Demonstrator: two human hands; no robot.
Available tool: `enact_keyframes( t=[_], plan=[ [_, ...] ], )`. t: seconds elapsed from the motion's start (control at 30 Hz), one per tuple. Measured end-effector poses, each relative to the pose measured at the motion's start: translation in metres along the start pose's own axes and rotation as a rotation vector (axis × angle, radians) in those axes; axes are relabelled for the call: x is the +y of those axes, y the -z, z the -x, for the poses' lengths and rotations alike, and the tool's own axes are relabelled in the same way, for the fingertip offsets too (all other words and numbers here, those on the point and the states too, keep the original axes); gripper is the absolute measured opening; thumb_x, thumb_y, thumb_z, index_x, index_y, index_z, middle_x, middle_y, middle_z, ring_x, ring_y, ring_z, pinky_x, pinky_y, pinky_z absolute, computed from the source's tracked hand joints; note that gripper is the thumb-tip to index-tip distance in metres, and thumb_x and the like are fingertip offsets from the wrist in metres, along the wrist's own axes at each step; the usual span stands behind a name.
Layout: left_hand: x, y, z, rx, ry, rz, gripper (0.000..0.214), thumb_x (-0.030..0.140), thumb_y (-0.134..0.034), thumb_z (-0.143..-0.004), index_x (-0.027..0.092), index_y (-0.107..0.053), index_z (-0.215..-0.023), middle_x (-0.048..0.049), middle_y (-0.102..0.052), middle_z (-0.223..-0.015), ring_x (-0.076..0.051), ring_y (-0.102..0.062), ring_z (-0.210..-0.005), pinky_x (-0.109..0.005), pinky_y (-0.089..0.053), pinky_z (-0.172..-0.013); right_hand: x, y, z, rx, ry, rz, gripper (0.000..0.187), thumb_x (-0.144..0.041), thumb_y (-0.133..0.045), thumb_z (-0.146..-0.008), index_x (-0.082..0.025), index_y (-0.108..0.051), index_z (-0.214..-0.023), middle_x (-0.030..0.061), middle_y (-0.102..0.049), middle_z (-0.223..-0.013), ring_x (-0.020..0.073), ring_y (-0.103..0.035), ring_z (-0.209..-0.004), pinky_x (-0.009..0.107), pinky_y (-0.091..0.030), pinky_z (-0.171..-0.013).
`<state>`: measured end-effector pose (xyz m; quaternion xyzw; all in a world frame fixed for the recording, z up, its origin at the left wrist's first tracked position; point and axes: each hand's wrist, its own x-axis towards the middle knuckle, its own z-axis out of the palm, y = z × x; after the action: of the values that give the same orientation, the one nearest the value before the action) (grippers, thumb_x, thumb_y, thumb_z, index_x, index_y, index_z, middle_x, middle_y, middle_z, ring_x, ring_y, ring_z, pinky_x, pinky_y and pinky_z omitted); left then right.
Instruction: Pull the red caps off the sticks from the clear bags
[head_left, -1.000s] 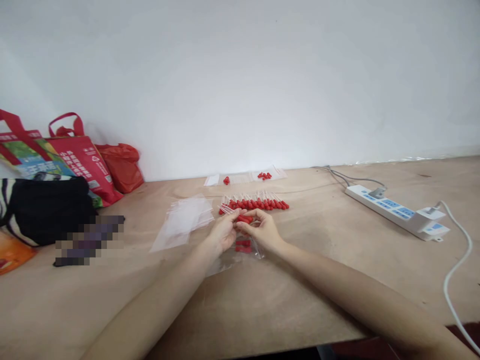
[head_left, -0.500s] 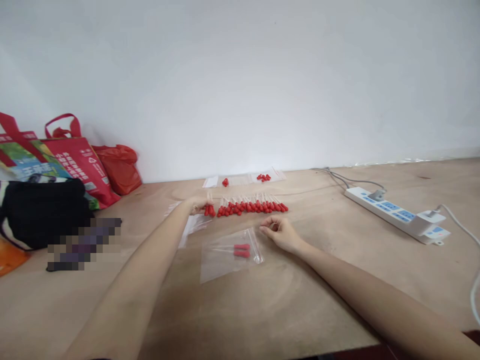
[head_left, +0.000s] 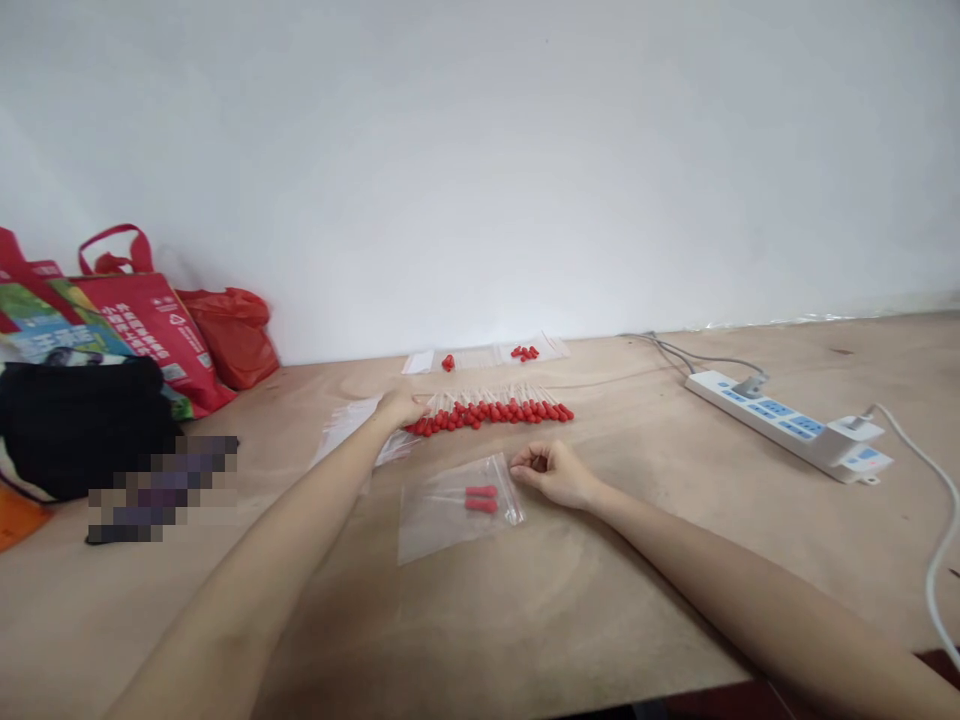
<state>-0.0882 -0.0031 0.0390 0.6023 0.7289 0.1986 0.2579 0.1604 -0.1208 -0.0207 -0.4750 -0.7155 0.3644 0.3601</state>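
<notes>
A row of droppers with red bulbs (head_left: pixel 491 410) lies across the table. My left hand (head_left: pixel 401 408) reaches to the row's left end and its fingers rest on the outermost droppers; the grip is too small to make out. A clear zip bag (head_left: pixel 435 520) lies flat nearer to me with two red-bulbed droppers (head_left: pixel 480 498) inside. My right hand (head_left: pixel 547 472) rests on the table at the bag's right edge, fingers curled in, with nothing visible in them.
A stack of clear bags (head_left: pixel 349 425) lies left of the row. Two small bags with red bulbs (head_left: pixel 487 355) sit by the wall. A white power strip (head_left: pixel 787 425) with cables lies right. Red shopping bags (head_left: pixel 161 325) and a black bag (head_left: pixel 75 420) stand left.
Both hands left the clear bag, which now lies flat. My left hand carried droppers out to the row's left end. My right hand settled beside the bag.
</notes>
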Motion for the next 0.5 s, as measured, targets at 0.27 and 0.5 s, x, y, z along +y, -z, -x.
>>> enact_keyframes(
  t=[0.27,0.5],
  plan=[
    [0.001,0.004,0.052,0.189,-0.309,-0.131,0.014,0.024,-0.056,-0.074,0.015,-0.063,-0.082,-0.0063,-0.064,-0.091,-0.023,-0.056,-0.094,-0.032,-0.042,-0.085,-0.005,0.000,0.004,-0.077,-0.025,0.059,0.018,-0.029,-0.063,-0.064,-0.017,-0.067,-0.077,-0.0013,-0.060,-0.060,0.0078,-0.048,-0.051,0.019,-0.033,-0.047],
    [-0.023,-0.041,0.144,-0.133,-0.863,-0.163,0.037,0.035,-0.044,-0.083,0.020,-0.052,-0.115,-0.0071,-0.050,-0.123,-0.021,-0.046,-0.113,-0.037,-0.036,-0.096,-0.013,-0.004,0.007,-0.138,0.097,0.173,0.026,-0.040,-0.059,-0.070,-0.023,-0.068,-0.087,-0.0033,-0.059,-0.058,0.0081,-0.049,-0.053,0.019,-0.034,-0.051]
  ],
)
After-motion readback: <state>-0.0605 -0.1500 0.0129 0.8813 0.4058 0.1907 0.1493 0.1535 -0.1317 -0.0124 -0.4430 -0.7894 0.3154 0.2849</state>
